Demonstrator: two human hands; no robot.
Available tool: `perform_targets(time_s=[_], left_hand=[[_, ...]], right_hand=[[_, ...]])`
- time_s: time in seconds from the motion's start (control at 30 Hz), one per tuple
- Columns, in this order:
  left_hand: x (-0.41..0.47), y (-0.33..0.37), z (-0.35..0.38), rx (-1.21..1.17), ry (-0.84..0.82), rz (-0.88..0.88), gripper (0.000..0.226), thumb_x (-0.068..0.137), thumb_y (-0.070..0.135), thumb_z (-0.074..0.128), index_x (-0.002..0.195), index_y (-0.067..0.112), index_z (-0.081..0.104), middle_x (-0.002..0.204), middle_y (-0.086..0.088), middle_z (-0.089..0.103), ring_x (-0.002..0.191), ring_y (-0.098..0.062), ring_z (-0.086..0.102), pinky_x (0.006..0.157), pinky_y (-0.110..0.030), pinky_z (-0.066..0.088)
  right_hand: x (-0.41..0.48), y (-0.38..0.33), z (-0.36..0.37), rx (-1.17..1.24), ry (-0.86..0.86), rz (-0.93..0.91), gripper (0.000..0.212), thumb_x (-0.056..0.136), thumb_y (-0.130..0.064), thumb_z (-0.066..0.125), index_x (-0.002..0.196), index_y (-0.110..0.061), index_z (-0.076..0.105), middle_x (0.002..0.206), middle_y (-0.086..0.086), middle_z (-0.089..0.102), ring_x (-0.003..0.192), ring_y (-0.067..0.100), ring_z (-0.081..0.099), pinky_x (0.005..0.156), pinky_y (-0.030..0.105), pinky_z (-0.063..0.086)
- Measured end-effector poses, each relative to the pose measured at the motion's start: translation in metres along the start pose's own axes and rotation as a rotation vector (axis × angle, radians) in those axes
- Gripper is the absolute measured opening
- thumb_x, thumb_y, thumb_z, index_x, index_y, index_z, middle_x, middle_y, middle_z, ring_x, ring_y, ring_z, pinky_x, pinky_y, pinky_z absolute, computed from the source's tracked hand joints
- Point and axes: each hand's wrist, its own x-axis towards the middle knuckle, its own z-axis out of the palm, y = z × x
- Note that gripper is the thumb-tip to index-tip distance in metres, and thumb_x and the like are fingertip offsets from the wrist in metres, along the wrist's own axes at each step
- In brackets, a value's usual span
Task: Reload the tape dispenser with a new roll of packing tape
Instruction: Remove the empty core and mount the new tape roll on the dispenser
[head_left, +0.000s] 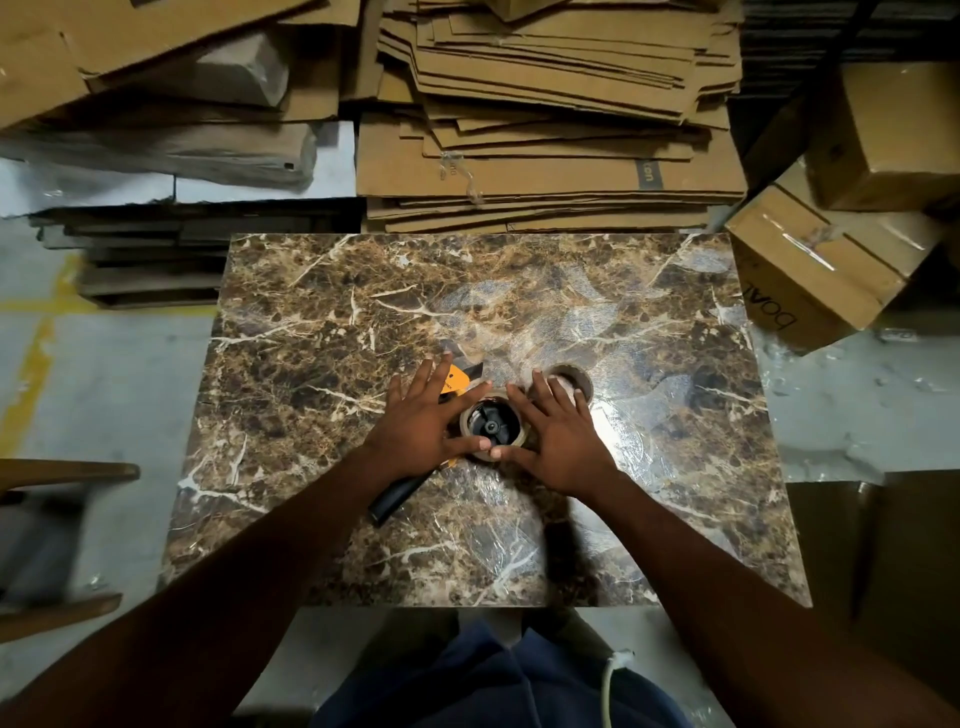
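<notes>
Left hand (422, 427) lies flat and spread over the tape dispenser (453, 387), fingers splayed, thumb tip on the near rim of the tape roll (491, 427); not clamped on anything. Right hand (557, 435) mirrors it from the other side, fingers apart, thumb tip meeting the same rim. The roll lies flat near the middle of the marble-pattern table (322, 322), seated over a black hub whose spokes show through the core. Most of the dispenser body is hidden under the left hand: only an orange plate past the fingers and a black handle (397, 496) poking out beneath the wrist are visible. A second ring, apparently an empty brown core (574, 379), sits just beyond the right fingertips, partly covered. Flattened cardboard stacks (545, 114) sit behind the table.
</notes>
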Motion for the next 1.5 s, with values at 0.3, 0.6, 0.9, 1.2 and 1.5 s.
perform_targets(time_s=[0.3,0.6,0.9,1.2,1.5], left_hand=[[0.002,0.0,0.008,0.174,0.062,0.011,0.084,0.091,0.092,0.027,0.163,0.056,0.003,0.175,-0.014,-0.021,0.162,-0.042,-0.014,0.123,-0.074,-0.008],[0.006,0.008,0.007,0.111,-0.006,-0.041,0.084,0.092,0.083,0.045,0.164,0.055,0.01,0.174,-0.009,-0.027,0.162,-0.042,-0.011,0.124,-0.074,0.005],[-0.029,-0.011,0.025,-0.509,0.262,-0.33,0.096,0.098,0.067,0.057,0.17,0.031,0.004,0.167,-0.008,0.043,0.145,-0.032,0.051,0.11,-0.048,0.05],[-0.019,-0.011,0.007,-0.602,0.236,-0.324,0.051,0.101,0.026,0.07,0.151,0.021,0.059,0.144,-0.006,0.068,0.128,-0.025,0.066,0.093,-0.022,0.044],[-0.018,-0.008,0.01,-0.562,0.103,-0.283,0.07,0.101,0.034,0.069,0.163,0.02,0.04,0.162,-0.006,0.05,0.143,-0.031,0.053,0.112,-0.034,0.043]], right_hand=[[0.005,0.003,0.009,-0.125,-0.015,0.001,0.103,0.08,-0.096,0.019,0.163,-0.038,0.0,0.173,0.012,-0.009,0.159,0.035,-0.008,0.125,0.062,-0.002],[0.004,-0.008,0.014,-0.211,-0.027,0.048,0.114,0.074,-0.098,-0.001,0.165,-0.029,0.007,0.172,0.018,-0.005,0.158,0.04,-0.006,0.122,0.062,-0.011],[-0.002,-0.024,0.011,-0.268,-0.004,0.034,0.137,0.067,-0.104,0.013,0.163,-0.006,0.012,0.171,0.021,-0.005,0.158,0.039,-0.007,0.122,0.062,-0.01],[0.023,-0.026,0.002,-0.169,-0.084,-0.188,0.087,0.094,-0.076,0.04,0.163,-0.026,0.021,0.172,0.001,0.016,0.158,0.029,0.012,0.124,0.055,0.01],[0.001,-0.017,0.009,-0.146,-0.024,-0.071,0.08,0.096,-0.062,0.011,0.158,-0.017,0.035,0.165,0.002,0.037,0.153,0.03,0.028,0.123,0.056,0.015]])
